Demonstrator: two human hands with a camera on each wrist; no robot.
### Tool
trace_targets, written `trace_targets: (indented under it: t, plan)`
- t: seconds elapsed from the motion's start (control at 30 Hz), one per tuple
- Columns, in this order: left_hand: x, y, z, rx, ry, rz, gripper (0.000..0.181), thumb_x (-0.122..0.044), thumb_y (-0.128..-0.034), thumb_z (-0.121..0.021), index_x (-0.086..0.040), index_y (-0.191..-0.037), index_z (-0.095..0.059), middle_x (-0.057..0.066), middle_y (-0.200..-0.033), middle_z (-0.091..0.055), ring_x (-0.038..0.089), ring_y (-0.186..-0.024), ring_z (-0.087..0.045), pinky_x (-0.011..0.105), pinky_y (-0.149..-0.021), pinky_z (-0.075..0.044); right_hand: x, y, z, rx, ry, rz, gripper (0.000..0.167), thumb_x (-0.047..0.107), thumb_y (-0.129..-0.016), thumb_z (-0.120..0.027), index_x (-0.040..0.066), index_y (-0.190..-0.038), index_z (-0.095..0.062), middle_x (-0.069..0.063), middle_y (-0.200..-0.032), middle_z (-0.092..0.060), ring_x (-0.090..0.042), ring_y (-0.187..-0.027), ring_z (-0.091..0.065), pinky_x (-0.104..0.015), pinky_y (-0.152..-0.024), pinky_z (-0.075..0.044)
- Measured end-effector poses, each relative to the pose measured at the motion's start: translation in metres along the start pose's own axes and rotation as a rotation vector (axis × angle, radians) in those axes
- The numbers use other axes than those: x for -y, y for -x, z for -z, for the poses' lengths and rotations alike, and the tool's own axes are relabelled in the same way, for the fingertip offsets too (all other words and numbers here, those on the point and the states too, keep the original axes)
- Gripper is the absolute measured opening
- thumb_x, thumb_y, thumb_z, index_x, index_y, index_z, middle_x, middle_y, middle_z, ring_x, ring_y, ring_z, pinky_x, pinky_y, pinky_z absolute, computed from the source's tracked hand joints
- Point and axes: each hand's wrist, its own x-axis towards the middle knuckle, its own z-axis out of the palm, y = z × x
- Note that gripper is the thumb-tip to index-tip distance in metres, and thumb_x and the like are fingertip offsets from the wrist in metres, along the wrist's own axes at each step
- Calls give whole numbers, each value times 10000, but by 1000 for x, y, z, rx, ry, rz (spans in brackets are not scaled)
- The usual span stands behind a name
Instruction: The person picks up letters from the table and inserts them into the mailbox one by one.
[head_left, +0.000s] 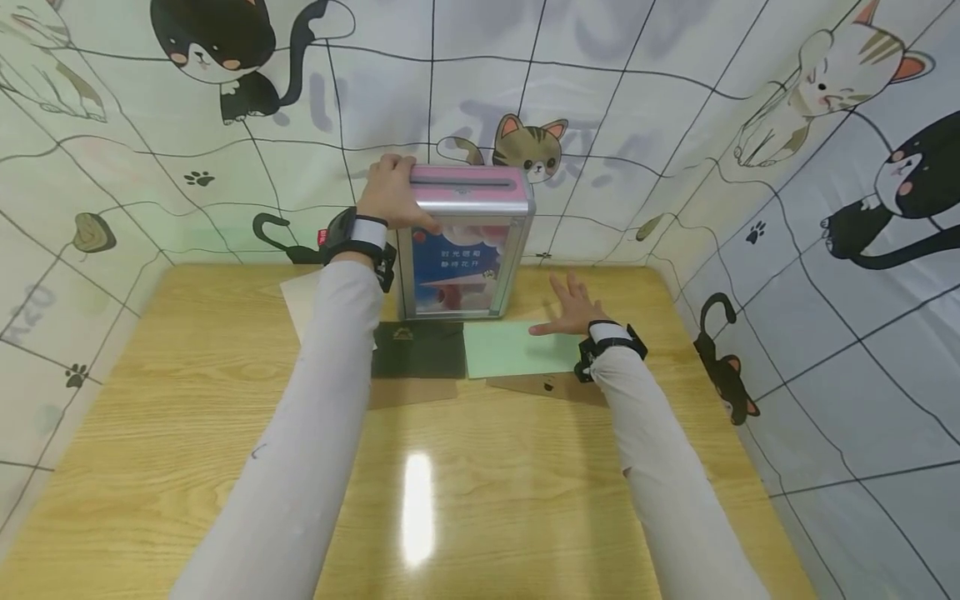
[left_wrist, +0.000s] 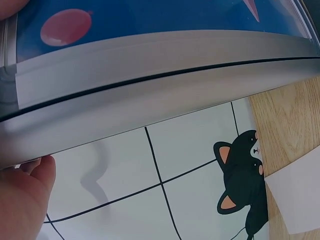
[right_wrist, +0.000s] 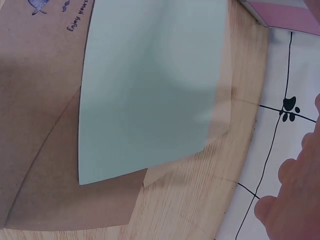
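A slotted, metal-framed letter box [head_left: 468, 196] with a pink top and a blue printed front stands upright at the back of the table. My left hand [head_left: 393, 193] grips its upper left corner, thumb over the front edge and the other fingers towards the back. In the left wrist view, those fingers [left_wrist: 44, 172] show at the rim of the box. My right hand [head_left: 573, 308] hovers with spread fingers near the right end of a pale green envelope [head_left: 510, 350], holding nothing. A dark green envelope [head_left: 418, 350] lies left of it, before the box.
Brown envelopes [head_left: 420, 392] stick out from under the green ones; one on the right [right_wrist: 40, 125] has a small drawing and writing. White paper [head_left: 298, 300] lies partly behind the left forearm. A cat-printed cloth [head_left: 600, 200] hangs close behind the wooden table [head_left: 525, 483].
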Motion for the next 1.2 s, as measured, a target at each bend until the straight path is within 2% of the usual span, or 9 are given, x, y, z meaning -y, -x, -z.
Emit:
trace_targets:
  t: [0.3,0.53,1.0,1.2]
  plan:
    - [1,1,2,14,-7,14,1113,-407,-545,-787,-82,-1437,-206,159,-1451,-189,335,-1300,-211,443,-1030,-307,3,-4,-5,12,24,-1,1208,716,-601,-629,201,-1467,35,-149,-1488,192,-411,-1349,98,-679,-997,12]
    - [-1,0,1,14,2,14,1115,-406,-543,-791,-88,-1437,-206,152,-1450,-192,319,-1303,-205,429,-1033,-305,-6,-12,-13,-3,35,6,1260,775,-535,-615,206,-1469,10,-158,-1500,141,-412,-1352,69,-693,-986,-9]
    - [-5,6,5,19,11,31,1101,-389,-556,-789,-91,-1439,-203,148,-1447,-190,306,-1305,-206,421,-1027,-316,-8,-8,-19,41,24,-6,1257,739,-544,-649,180,-1471,-9,-179,-1498,127,-411,-1350,91,-699,-980,3]
    - [-4,6,4,1,24,40,1106,-421,-529,-783,-90,-1429,-231,136,-1435,-211,292,-1292,-224,422,-1021,-322,-10,-11,-24,47,14,-5,1267,730,-539,-661,174,-1470,-7,-184,-1495,135,-419,-1344,105,-711,-965,18]
